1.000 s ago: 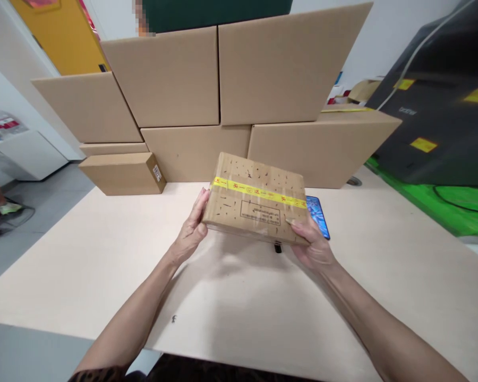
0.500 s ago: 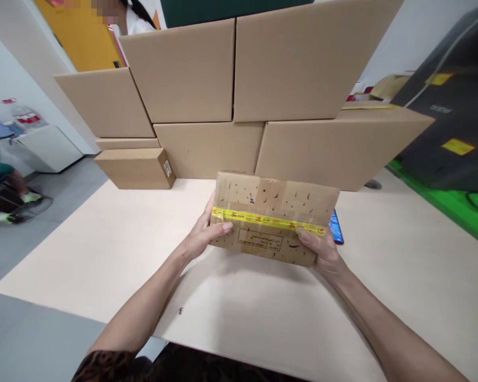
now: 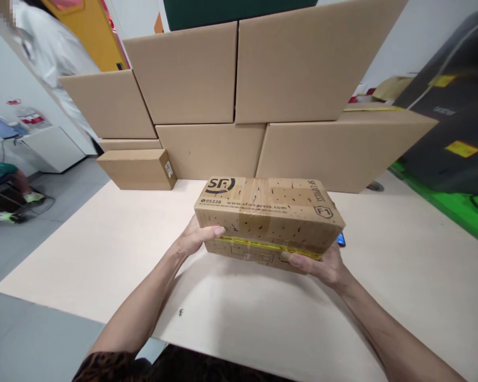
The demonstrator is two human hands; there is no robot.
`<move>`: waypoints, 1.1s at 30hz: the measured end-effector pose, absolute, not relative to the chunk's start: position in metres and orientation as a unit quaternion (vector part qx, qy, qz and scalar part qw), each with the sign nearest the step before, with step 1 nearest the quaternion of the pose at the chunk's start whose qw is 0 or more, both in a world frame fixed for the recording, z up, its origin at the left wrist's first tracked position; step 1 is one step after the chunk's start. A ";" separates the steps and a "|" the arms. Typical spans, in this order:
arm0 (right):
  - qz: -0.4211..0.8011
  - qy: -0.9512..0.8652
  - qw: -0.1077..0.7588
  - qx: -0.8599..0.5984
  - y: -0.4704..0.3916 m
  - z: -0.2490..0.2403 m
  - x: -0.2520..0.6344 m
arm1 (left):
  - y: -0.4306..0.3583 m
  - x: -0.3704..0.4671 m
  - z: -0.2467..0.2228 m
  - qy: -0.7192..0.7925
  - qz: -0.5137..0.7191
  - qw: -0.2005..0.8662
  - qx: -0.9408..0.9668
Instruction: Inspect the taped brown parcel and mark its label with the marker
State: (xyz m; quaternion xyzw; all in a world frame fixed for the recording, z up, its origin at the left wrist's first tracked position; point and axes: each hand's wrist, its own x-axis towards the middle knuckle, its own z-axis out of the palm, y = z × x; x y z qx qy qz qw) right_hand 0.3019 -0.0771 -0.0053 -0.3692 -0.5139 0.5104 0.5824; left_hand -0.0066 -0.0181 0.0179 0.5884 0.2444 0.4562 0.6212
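Observation:
Between my two hands is a brown cardboard box (image 3: 263, 217) with black "SF" print on its top face, small dark marks and a yellow tape strip across the side facing me. My left hand (image 3: 195, 236) grips its left end, thumb on the front face. At the right end my right hand (image 3: 318, 265) holds on, thumb lying along the tape near the lower edge. The fingers behind the box are mostly hidden. It is tilted, so both top and front show. Behind its right end, a bit of a phone (image 3: 341, 240) with a blue screen peeks out.
Large cardboard boxes (image 3: 195, 74) are stacked along the back of the pale table (image 3: 83, 244). A smaller carton (image 3: 139, 170) stands at their left. A dark bag or case (image 3: 454, 122) is at the right. A person in white (image 3: 51, 48) is behind the stack at left.
The box has been tipped, so its printed top face now shows and the taped front looks narrower. Both hands still hold it. The person in white has moved left.

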 end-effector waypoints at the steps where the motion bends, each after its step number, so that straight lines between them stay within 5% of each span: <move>1: 0.503 -0.517 0.588 -0.366 -0.076 -0.005 0.300 | -0.018 -0.007 0.019 0.250 0.465 0.610 0.591; 8: 0.520 -0.421 0.654 -0.353 -0.070 0.014 0.279 | -0.022 -0.003 0.027 0.311 0.549 0.390 0.670; 13: 0.591 -0.348 0.625 -0.374 -0.058 0.015 0.286 | -0.022 -0.008 0.023 0.292 0.555 0.186 0.757; 22: 0.683 -0.244 0.549 -0.416 -0.045 0.014 0.306 | -0.018 -0.006 0.006 0.291 0.461 0.188 0.817; 33: 0.609 -0.177 0.637 -0.439 -0.042 0.022 0.303 | -0.003 -0.008 -0.027 0.156 0.484 0.038 0.860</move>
